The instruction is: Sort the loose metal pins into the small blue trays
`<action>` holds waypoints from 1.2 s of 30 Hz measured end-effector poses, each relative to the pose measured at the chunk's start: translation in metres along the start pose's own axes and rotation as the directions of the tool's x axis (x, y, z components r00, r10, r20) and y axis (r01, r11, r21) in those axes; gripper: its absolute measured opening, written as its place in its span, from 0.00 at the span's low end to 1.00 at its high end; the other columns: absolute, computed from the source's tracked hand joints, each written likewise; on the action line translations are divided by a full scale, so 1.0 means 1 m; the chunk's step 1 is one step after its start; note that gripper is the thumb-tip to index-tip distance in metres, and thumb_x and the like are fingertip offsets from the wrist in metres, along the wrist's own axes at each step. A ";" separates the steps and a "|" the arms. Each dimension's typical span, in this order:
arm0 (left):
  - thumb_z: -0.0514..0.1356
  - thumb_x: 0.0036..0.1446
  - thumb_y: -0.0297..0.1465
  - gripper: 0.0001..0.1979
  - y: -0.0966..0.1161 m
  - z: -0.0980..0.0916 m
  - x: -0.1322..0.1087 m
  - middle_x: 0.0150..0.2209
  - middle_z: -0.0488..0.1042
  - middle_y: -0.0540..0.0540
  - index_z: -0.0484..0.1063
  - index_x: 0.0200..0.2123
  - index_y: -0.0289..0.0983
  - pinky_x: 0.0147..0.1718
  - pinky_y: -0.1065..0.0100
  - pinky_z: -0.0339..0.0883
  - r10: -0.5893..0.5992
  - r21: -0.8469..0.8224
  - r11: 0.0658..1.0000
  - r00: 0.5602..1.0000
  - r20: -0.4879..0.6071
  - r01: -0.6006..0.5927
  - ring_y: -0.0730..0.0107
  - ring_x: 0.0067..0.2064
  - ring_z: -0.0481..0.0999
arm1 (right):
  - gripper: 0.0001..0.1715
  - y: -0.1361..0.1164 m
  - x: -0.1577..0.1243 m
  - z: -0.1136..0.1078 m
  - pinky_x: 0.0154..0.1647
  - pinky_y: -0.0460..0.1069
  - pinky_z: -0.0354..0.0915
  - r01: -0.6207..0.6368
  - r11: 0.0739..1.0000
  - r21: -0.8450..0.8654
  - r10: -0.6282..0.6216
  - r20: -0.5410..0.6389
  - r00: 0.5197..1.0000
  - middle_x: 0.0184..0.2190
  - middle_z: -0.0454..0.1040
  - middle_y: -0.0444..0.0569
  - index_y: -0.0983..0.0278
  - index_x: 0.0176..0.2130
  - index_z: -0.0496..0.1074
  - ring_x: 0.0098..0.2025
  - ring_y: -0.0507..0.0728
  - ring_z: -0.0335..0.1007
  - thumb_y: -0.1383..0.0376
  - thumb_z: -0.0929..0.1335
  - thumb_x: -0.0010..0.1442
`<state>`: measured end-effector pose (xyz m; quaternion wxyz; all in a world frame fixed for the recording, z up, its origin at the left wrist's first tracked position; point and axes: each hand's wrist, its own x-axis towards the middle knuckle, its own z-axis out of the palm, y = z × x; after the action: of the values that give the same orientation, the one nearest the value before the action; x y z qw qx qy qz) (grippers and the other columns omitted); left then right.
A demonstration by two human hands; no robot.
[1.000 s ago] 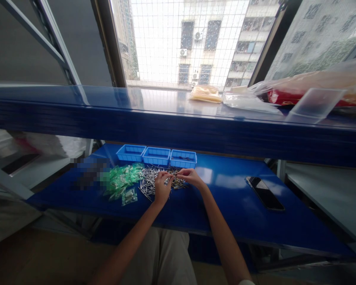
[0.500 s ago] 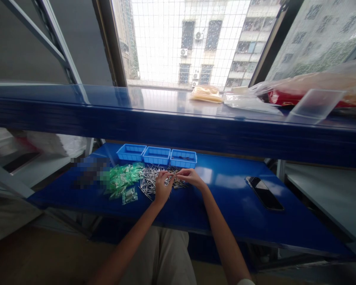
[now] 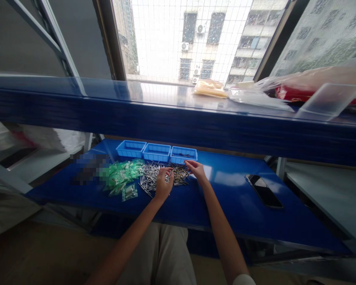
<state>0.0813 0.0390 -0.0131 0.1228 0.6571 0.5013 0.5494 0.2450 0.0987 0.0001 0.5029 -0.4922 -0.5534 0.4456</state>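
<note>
Over a pile of thin silver metal rods (image 3: 150, 177) is my left hand (image 3: 163, 186), its thumb and fingers apart with nothing visible between them. My right hand (image 3: 196, 171) is at the front edge of the right blue tray (image 3: 192, 155), thumb and fingertips pinched together. Whatever is in that pinch is too small to make out. Darker, brownish metal rods (image 3: 180, 174) lie between the two hands. A few dark thin pieces (image 3: 182, 154) rest in the right tray.
Two more blue trays, a middle one (image 3: 156, 158) and a left one (image 3: 130, 152), stand in the row. Green plastic packets (image 3: 121, 174) lie left of the rods, with a small clear packet (image 3: 129, 192) in front. A phone (image 3: 264, 190) lies right. A raised blue shelf (image 3: 154, 122) spans behind.
My hands were together over the rods and have come apart. The right hand has moved right and away from me toward the right tray, while the left has stayed over the pile and opened.
</note>
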 end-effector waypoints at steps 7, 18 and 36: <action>0.51 0.54 0.28 0.08 0.001 0.000 -0.001 0.35 0.65 0.48 0.64 0.38 0.39 0.38 0.63 0.64 -0.005 -0.012 1.000 1.000 0.014 0.005 0.71 0.34 0.67 | 0.23 0.004 0.003 -0.004 0.16 0.44 0.60 -0.015 1.000 0.021 0.016 -0.058 0.998 0.25 0.74 0.49 0.67 0.34 0.75 0.20 0.50 0.64 0.52 0.70 0.43; 0.51 0.53 0.28 0.10 0.002 -0.001 0.000 0.35 0.66 0.48 0.62 0.40 0.40 0.40 0.60 0.63 -0.011 -0.014 1.000 1.000 0.026 0.011 0.69 0.34 0.68 | 0.32 0.002 0.012 -0.006 0.21 0.44 0.66 0.072 0.986 0.148 -0.066 -0.049 0.997 0.47 0.70 0.52 0.60 0.50 0.66 0.40 0.58 0.71 0.52 0.68 0.46; 0.50 0.51 0.25 0.12 0.008 0.001 -0.010 0.39 0.68 0.45 0.63 0.40 0.39 0.43 0.60 0.62 0.274 0.164 0.939 0.947 0.169 -0.302 0.63 0.45 0.67 | 0.20 0.033 0.002 -0.018 0.33 0.51 0.64 0.007 0.876 -0.482 -0.181 -0.317 0.931 0.28 0.76 0.49 0.61 0.28 0.75 0.33 0.59 0.72 0.50 0.63 0.49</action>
<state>0.0874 0.0282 -0.0135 0.0143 0.7700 0.4389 0.4628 0.2661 0.1049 -0.0309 0.4800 -0.6436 -0.5696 0.1762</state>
